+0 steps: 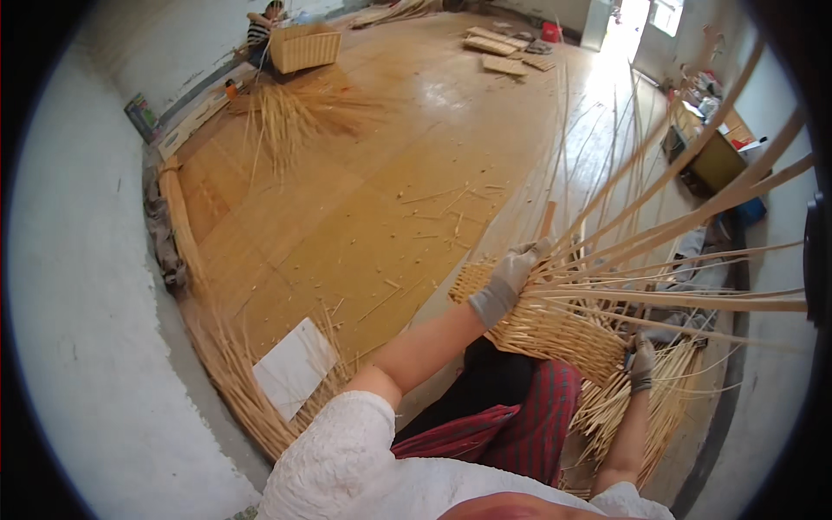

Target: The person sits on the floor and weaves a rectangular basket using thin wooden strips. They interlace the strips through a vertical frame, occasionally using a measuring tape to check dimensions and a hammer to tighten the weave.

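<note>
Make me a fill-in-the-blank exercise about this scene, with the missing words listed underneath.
1. The left hand and the right hand both wear ____.
2. Of these two hands at the woven basket with its long canes, the one nearer the picture's lower edge is the ____ one.
3. The flat sheet on the picture's left is ____ in colour.
4. The co-worker near the top left wears a top patterned with ____.

Missing words: gloves; right; white; stripes.

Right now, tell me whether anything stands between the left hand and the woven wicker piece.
Nothing visible does: the left hand is at the upper edge of the woven wicker piece; long rods fan out to its right.
</note>
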`<move>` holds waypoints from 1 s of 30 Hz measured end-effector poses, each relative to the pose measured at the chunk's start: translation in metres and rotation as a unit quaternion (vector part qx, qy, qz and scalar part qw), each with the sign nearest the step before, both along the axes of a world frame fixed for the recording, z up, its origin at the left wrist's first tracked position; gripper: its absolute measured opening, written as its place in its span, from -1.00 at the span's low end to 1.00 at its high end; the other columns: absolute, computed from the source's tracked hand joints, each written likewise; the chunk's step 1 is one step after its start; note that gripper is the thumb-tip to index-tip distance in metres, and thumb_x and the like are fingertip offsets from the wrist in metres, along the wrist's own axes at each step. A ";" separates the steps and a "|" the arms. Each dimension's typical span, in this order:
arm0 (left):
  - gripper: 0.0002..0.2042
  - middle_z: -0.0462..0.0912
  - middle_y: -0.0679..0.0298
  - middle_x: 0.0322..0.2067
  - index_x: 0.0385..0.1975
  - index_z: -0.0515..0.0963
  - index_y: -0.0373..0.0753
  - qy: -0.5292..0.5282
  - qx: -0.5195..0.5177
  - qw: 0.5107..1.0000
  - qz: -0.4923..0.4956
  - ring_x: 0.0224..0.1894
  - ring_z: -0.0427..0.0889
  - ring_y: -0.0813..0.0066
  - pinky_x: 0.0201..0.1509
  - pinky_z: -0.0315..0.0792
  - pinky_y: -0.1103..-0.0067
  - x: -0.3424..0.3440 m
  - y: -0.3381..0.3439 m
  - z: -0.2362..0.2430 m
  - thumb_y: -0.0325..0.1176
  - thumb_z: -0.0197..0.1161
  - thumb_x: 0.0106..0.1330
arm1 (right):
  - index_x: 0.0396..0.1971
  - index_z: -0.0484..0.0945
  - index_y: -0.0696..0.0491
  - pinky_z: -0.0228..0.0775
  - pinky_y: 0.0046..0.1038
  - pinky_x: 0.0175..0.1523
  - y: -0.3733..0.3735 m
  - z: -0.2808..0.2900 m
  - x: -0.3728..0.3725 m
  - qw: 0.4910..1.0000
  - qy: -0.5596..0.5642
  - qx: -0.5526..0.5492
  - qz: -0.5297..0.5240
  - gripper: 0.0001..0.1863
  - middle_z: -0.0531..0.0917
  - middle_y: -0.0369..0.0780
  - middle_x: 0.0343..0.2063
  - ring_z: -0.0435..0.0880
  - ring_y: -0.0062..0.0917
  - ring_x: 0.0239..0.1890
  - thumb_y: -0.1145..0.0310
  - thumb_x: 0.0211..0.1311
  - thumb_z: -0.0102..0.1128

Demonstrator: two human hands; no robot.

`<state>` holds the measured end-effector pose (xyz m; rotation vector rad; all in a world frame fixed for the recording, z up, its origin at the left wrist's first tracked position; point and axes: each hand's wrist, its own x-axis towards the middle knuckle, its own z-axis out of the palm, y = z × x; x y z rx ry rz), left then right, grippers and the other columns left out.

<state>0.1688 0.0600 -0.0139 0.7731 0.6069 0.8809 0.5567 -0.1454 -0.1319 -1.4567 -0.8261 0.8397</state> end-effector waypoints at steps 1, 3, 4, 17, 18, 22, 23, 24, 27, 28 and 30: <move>-0.71 0.73 0.18 -0.36 -0.10 0.61 -0.33 0.009 0.006 1.000 0.004 -0.40 0.67 0.47 -0.27 0.57 0.53 0.009 -0.002 0.017 -0.21 0.14 0.48 | -0.55 0.49 0.08 0.31 -0.44 -0.41 -0.010 -0.009 0.014 1.000 0.007 0.002 -0.015 -0.51 0.67 -0.23 -0.50 0.53 -0.56 -0.52 0.03 0.53 0.08; -0.71 0.72 0.19 -0.36 -0.15 0.61 -0.34 0.006 0.027 1.000 0.004 -0.38 0.66 0.48 -0.25 0.57 0.54 0.019 -0.003 0.031 -0.19 0.16 0.48 | -0.56 0.49 0.08 0.28 -0.45 -0.42 -0.015 0.007 0.033 0.998 -0.047 -0.029 -0.032 -0.50 0.63 -0.25 -0.53 0.49 -0.58 -0.54 0.03 0.54 0.07; -0.70 0.71 0.19 -0.36 -0.16 0.62 -0.34 0.007 0.047 0.999 -0.009 -0.37 0.66 0.48 -0.24 0.57 0.54 0.024 0.002 0.026 -0.18 0.17 0.48 | -0.56 0.49 0.08 0.26 -0.47 -0.43 -0.013 0.013 0.027 0.993 -0.096 -0.056 -0.047 -0.49 0.60 -0.27 -0.56 0.47 -0.59 -0.56 0.03 0.54 0.06; -0.32 0.70 0.14 -0.17 0.08 0.57 -0.32 0.189 0.065 0.969 -0.142 -0.23 0.67 0.34 -0.16 0.55 0.45 -0.078 0.146 -0.028 0.28 0.18 0.36 | -0.37 0.65 0.17 0.41 -0.42 -0.20 0.081 0.099 -0.057 0.945 -0.267 -0.079 0.174 -0.50 0.62 -0.29 -0.52 0.54 -0.58 -0.41 0.01 0.51 0.02; -0.52 0.69 0.21 -0.25 0.01 0.60 -0.32 0.099 0.087 0.987 -0.092 -0.22 0.69 0.39 -0.11 0.58 0.48 -0.095 0.138 -0.047 0.04 0.26 0.42 | -0.37 0.64 0.19 0.40 -0.42 -0.19 0.084 0.095 -0.063 0.950 -0.245 -0.101 0.164 -0.51 0.63 -0.28 -0.53 0.55 -0.57 -0.40 0.03 0.51 0.02; -0.79 0.69 0.25 -0.33 -0.25 0.64 -0.23 -0.031 0.005 0.998 -0.046 -0.36 0.69 0.44 -0.08 0.65 0.45 -0.128 0.093 -0.057 -0.20 0.33 0.41 | -0.36 0.65 0.11 0.40 -0.55 -0.39 0.076 0.111 -0.082 0.965 -0.130 -0.134 0.185 -0.55 0.63 -0.33 -0.50 0.55 -0.71 -0.56 0.04 0.53 0.04; -0.79 0.69 0.26 -0.35 -0.27 0.64 -0.21 -0.052 0.001 0.997 -0.051 -0.40 0.68 0.45 -0.09 0.66 0.45 -0.117 0.085 -0.045 -0.19 0.33 0.40 | -0.35 0.64 0.12 0.42 -0.55 -0.34 0.068 0.110 -0.075 0.971 -0.112 -0.134 0.165 -0.56 0.65 -0.33 -0.49 0.58 -0.70 -0.52 0.03 0.53 0.06; -0.79 0.69 0.26 -0.37 -0.29 0.63 -0.20 -0.075 0.003 0.996 -0.053 -0.44 0.67 0.47 -0.11 0.66 0.45 -0.108 0.082 -0.034 -0.18 0.34 0.40 | -0.34 0.64 0.12 0.43 -0.55 -0.29 0.065 0.108 -0.068 0.976 -0.099 -0.127 0.147 -0.56 0.66 -0.33 -0.48 0.61 -0.69 -0.47 0.03 0.52 0.08; -0.74 0.69 0.26 -0.40 -0.22 0.62 -0.22 -0.050 0.008 0.998 -0.046 -0.51 0.66 0.44 -0.19 0.68 0.46 -0.061 0.070 -0.011 -0.12 0.30 0.43 | -0.31 0.71 0.10 0.43 -0.55 -0.28 0.061 0.088 -0.037 0.982 -0.134 -0.073 0.111 -0.49 0.68 -0.36 -0.53 0.57 -0.74 -0.45 -0.08 0.50 0.06; -0.73 0.70 0.25 -0.40 -0.21 0.62 -0.22 -0.004 0.030 0.999 0.026 -0.50 0.67 0.43 -0.19 0.69 0.46 -0.068 0.068 -0.004 -0.12 0.29 0.43 | -0.34 0.70 0.10 0.44 -0.54 -0.25 0.068 0.097 -0.058 0.981 -0.154 -0.074 0.093 -0.47 0.70 -0.33 -0.51 0.59 -0.70 -0.44 -0.11 0.48 0.07; -0.69 0.71 0.19 -0.40 -0.19 0.63 -0.25 -0.052 0.074 0.996 -0.001 -0.44 0.72 0.37 -0.12 0.71 0.41 -0.099 0.101 -0.003 -0.08 0.23 0.46 | -0.40 0.70 0.10 0.46 -0.48 -0.23 0.074 0.139 -0.089 0.958 -0.274 -0.067 0.057 -0.42 0.71 -0.28 -0.51 0.62 -0.57 -0.45 -0.15 0.45 0.04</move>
